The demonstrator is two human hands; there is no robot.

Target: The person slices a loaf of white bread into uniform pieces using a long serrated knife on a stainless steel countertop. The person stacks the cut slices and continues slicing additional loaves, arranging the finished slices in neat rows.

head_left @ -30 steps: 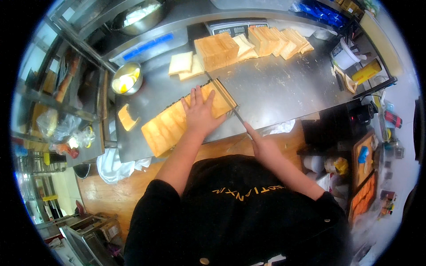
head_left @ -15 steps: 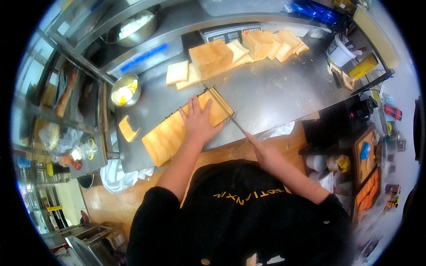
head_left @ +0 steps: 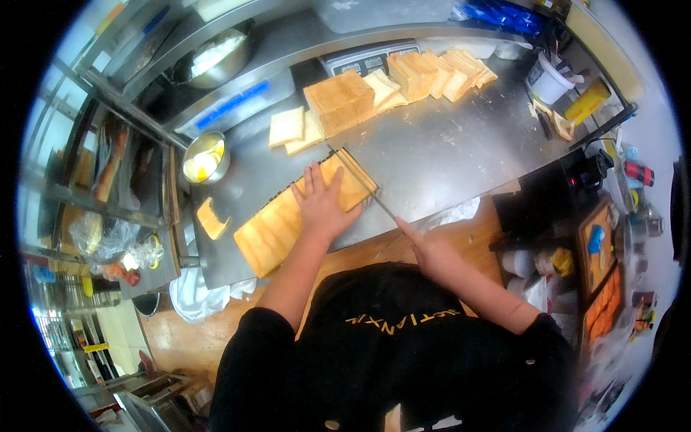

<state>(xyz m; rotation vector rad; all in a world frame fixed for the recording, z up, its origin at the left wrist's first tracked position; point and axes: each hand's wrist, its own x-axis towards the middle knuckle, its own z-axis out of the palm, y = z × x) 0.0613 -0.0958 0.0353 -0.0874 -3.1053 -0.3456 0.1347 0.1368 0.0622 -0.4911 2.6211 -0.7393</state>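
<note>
A long loaf of bread (head_left: pixel 268 241) lies slantwise on the steel worktop (head_left: pixel 446 151), with a dark toothed edge showing along its far side. My left hand (head_left: pixel 324 209) rests on top of the loaf, fingers spread and palm down. In my right hand (head_left: pixel 434 252), closed around its handle, is a long bread knife (head_left: pixel 362 182). Its blade crosses the loaf near the right end, and a narrow strip of bread shows beyond it. How deep the blade sits I cannot tell. A curved piece of crust (head_left: pixel 213 219) lies left of the loaf.
Behind stand a large block of bread (head_left: pixel 338 104) and several stacked slices (head_left: pixel 417 75), in front of a scale (head_left: pixel 371 57). A metal bowl (head_left: pixel 206 156) with white and yellow contents is at the left. At the right are a white bucket (head_left: pixel 551 79) and crust scraps (head_left: pixel 563 128).
The whole view has shifted slightly. My left hand stays on the loaf, and the knife remains across its right end with only a small change in position.
</note>
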